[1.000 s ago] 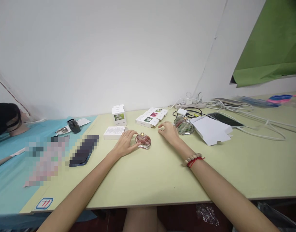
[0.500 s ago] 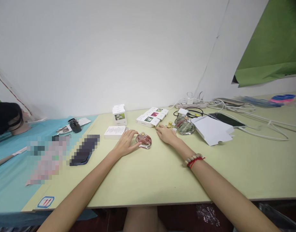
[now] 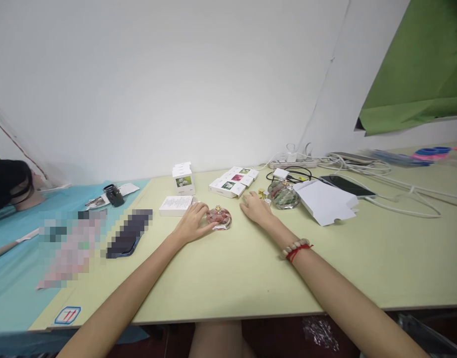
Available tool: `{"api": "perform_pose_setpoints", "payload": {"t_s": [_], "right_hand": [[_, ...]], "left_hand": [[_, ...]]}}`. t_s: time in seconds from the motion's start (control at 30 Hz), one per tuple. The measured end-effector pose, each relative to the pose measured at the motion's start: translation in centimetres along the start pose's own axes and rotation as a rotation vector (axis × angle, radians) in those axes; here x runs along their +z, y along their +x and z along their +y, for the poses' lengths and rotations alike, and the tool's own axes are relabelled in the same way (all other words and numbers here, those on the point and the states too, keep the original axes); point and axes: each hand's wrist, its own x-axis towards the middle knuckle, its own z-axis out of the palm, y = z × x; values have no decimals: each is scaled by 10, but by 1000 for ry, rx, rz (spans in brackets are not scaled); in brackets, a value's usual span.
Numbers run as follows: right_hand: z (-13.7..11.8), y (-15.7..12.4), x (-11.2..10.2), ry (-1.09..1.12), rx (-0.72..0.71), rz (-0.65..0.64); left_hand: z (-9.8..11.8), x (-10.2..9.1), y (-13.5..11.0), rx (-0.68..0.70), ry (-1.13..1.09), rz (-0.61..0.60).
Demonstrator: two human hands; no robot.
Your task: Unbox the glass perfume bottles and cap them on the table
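Note:
My left hand (image 3: 192, 223) grips the left side of a round glass bottle (image 3: 221, 218) with pink contents and a small gold neck, which stands on the pale green table (image 3: 228, 278). Just right of the bottle, my right hand (image 3: 255, 208) rests on the table with its fingers loosely stretched and nothing in it. A bead and red-string bracelet (image 3: 296, 247) sits on my right wrist. Beyond my right fingers lie small gold caps (image 3: 261, 193) and a second round bottle (image 3: 284, 195) with green contents.
White printed boxes (image 3: 233, 181) lie behind the bottles, one box (image 3: 184, 179) stands upright, and a flat one (image 3: 175, 205) lies by my left hand. An open white carton (image 3: 325, 201), a phone (image 3: 346, 185), cables and a power strip (image 3: 292, 161) fill the right. A dark phone (image 3: 128, 233) lies left.
My right hand has drawn back left from the green bottle, uncovering the gold caps. My left hand has tipped the pink bottle a little more upright.

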Motion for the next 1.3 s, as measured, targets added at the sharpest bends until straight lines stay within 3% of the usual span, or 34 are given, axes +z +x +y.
{"api": "perform_pose_setpoints", "payload": {"t_s": [0.2,0.37,0.47,0.67,1.07,1.3], "right_hand": [[-30,-14,-16,332,-212,380],[-59,-33,-21,406,-611,415],[-68,-37,-16,361,-684,368],[-62,-29,-9,302,-489,371],[-35,-12,-15,162,-61,450],[-22,-7,-14,57,39,495]], "left_hand": [[-2,1,-1,93,76,26],[-10,8,-2,80,47,74],[-15,11,-3,67,23,107],[-10,7,-3,96,48,72],[-7,3,-2,120,107,19],[-7,2,-3,126,105,25]]}}
